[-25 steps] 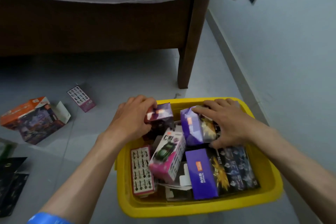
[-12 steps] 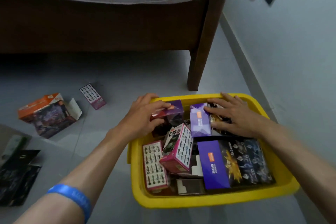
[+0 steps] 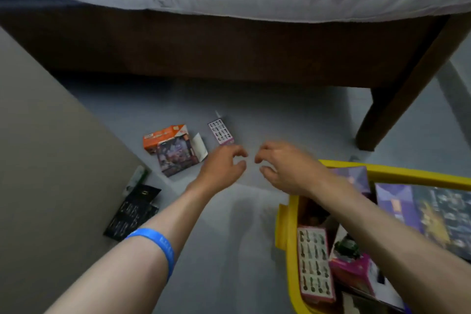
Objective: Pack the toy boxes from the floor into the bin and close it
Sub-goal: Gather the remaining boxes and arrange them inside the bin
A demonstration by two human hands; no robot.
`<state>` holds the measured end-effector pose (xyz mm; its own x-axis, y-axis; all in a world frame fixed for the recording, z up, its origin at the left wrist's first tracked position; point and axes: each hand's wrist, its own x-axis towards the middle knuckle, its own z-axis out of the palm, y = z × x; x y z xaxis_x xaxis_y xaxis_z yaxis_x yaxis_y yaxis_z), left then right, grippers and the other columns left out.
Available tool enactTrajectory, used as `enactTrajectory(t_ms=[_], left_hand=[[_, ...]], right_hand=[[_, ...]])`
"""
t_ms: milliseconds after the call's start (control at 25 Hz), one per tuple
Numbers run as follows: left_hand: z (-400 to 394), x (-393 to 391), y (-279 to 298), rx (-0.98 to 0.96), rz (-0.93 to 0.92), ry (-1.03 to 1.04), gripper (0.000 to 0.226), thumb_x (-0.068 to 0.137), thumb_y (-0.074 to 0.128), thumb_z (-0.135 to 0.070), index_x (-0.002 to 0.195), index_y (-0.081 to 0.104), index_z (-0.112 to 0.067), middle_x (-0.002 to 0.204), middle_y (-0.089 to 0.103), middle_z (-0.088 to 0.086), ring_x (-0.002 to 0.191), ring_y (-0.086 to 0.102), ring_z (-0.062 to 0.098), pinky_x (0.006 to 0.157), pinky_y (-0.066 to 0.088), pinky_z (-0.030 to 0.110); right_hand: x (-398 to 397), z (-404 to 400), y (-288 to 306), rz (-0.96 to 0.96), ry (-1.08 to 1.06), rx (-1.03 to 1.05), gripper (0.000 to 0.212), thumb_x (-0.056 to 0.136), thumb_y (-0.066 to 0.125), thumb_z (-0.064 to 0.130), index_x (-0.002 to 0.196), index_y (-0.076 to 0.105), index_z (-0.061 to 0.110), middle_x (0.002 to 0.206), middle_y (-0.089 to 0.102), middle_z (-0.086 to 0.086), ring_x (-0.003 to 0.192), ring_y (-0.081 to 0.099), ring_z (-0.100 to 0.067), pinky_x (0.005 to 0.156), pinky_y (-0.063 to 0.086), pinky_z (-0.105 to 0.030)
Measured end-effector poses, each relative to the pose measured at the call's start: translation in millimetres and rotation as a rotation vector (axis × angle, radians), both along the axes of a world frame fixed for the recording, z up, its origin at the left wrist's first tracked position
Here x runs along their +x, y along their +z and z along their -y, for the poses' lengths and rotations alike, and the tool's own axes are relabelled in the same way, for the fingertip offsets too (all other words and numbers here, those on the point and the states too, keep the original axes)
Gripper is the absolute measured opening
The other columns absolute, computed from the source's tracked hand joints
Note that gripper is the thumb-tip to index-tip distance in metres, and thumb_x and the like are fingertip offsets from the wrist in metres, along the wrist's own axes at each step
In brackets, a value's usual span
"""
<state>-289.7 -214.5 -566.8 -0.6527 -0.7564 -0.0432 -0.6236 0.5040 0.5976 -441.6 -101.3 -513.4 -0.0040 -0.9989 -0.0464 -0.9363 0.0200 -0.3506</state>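
Hands, left (image 3: 221, 166) and right (image 3: 285, 168), empty (fingers curled); two toy boxes (image 3: 170, 149) (image 3: 220, 132) on floor.

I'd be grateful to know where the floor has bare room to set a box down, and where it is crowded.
Bare floor lies between the yellow bin and the left forearm, and along the bed frame beyond the small pink box. Crowded: the left side, around the orange box and black packets. The bin looks nearly full.

Bare floor (image 3: 267, 115) lies open between the orange box (image 3: 169, 148) and the yellow bin (image 3: 290, 214).
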Motion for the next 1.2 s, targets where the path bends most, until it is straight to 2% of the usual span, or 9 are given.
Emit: enactTrajectory(t_ms=[160,320,480,560,720,840,1000,1120,1200], left_hand=[[71.4,89.7,-43.1,0.086,0.290,0.322,0.039,0.081,0.065,-0.019,0.120,0.068,-0.018,0.125,0.067,0.007,0.115,0.060,0.030,0.096,0.050,0.039],[130.5,106.9,-68.3,0.101,0.405,0.322,0.055,0.083,0.069,-0.035,0.135,0.055,-0.023,0.138,0.055,0.009,0.123,0.052,0.033,0.099,0.048,0.046],[187.9,101.2,-81.5,-0.001,0.612,0.269,0.096,0.078,0.071,-0.059,0.154,0.017,-0.032,0.162,0.012,0.011,0.145,0.016,0.043,0.109,0.029,0.063],[219.0,110.3,-87.5,0.109,0.721,0.210,0.112,0.073,0.073,-0.064,0.155,0.000,-0.040,0.164,-0.013,0.010,0.147,-0.007,0.046,0.110,0.016,0.069],[226.2,123.3,-113.8,0.119,0.791,0.015,0.122,0.062,0.072,-0.076,0.156,0.007,-0.033,0.163,-0.010,0.023,0.144,-0.022,0.048,0.113,-0.005,0.068],[228.2,120.6,-116.7,0.051,0.814,-0.006,0.120,0.061,0.070,-0.079,0.156,0.016,-0.028,0.163,-0.005,0.024,0.144,-0.025,0.046,0.112,-0.013,0.064],[206.6,124.5,-105.0,0.170,0.753,0.048,0.117,0.056,0.071,-0.082,0.153,0.018,-0.043,0.163,-0.001,0.020,0.144,0.000,0.053,0.115,0.016,0.056],[140.1,123.6,-108.0,0.295,0.730,-0.064,0.103,0.055,0.057,-0.091,0.143,0.037,-0.042,0.153,0.033,0.011,0.131,0.041,0.038,0.100,0.040,0.043],[115.4,119.8,-105.2,0.104,0.636,-0.058,0.079,0.068,0.044,-0.090,0.117,0.060,-0.030,0.125,0.057,0.008,0.110,0.057,0.032,0.083,0.045,0.039]], right_hand=[[42.1,55.6,-40.3,-0.017,0.091,0.231,0.034,0.095,0.052,0.036,0.127,0.060,0.027,0.137,0.054,0.002,0.117,0.055,-0.023,0.095,0.048,-0.038],[56.9,104.7,-64.2,-0.026,0.113,0.347,0.036,0.095,0.055,0.038,0.131,0.057,0.030,0.141,0.052,0.004,0.116,0.056,-0.020,0.094,0.049,-0.035],[53.3,158.4,-85.3,0.014,0.002,0.373,0.049,0.093,0.059,0.034,0.140,0.047,0.029,0.150,0.043,0.001,0.125,0.051,-0.024,0.097,0.045,-0.035],[51.2,188.7,-98.3,0.042,-0.122,0.325,0.064,0.090,0.061,0.031,0.149,0.034,0.031,0.155,0.032,-0.001,0.126,0.048,-0.029,0.098,0.046,-0.037],[55.9,233.9,-129.2,-0.025,-0.298,0.464,0.089,0.091,0.062,0.034,0.156,0.001,0.040,0.166,-0.009,0.002,0.145,0.020,-0.037,0.110,0.032,-0.051],[65.9,231.5,-154.3,-0.001,-0.341,0.450,0.078,0.093,0.058,0.040,0.155,0.012,0.037,0.160,0.017,-0.008,0.133,0.038,-0.037,0.103,0.039,-0.048],[81.9,207.4,-156.7,-0.085,-0.361,0.368,0.066,0.085,0.062,0.026,0.144,0.031,0.023,0.126,0.048,-0.017,0.108,0.055,-0.036,0.088,0.045,-0.040],[73.7,191.6,-138.9,-0.076,-0.308,0.518,0.074,0.082,0.067,0.029,0.143,0.027,0.019,0.123,0.055,-0.016,0.110,0.058,-0.035,0.088,0.047,-0.038],[62.8,177.8,-127.2,-0.080,-0.283,0.623,0.081,0.078,0.071,0.031,0.142,0.023,0.019,0.121,0.059,-0.013,0.105,0.062,-0.031,0.080,0.050,-0.036]])
